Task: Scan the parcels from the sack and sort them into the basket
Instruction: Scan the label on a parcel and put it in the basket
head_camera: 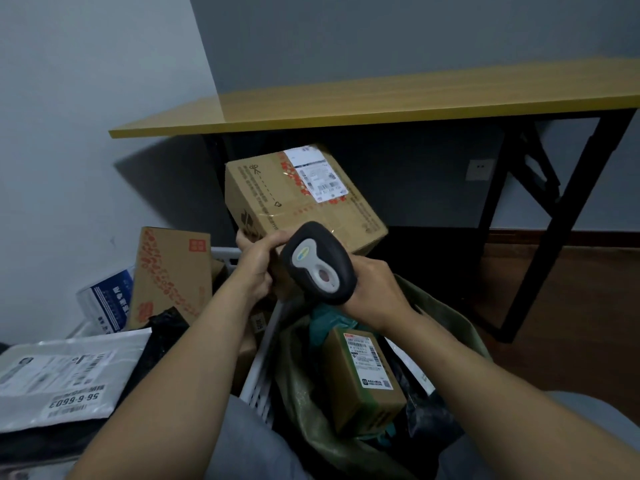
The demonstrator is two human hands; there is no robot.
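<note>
As a person lifts a cardboard box (298, 199) above the sack (301, 393), the left hand (256, 265) grips its lower corner, fingers curled round the edge, while the right hand (374, 292) is wrapped round a black barcode scanner (317, 265) aimed up at it. Held aloft one-handed, the box looks fairly light. Its board seems stiff, so edges and corners should give the surest hold, while the glossy tape may be slippery. A white shipping label (317, 174) faces the camera, its print too small to read; a scissors symbol and a dashed cut line are printed beside it. Another small labelled box (363, 386) waits in the sack. To the left, the white basket (263, 368) holds sorted parcels, among them a grey mailing bag (59, 379) marked "56-6-6603", seen upside down.
</note>
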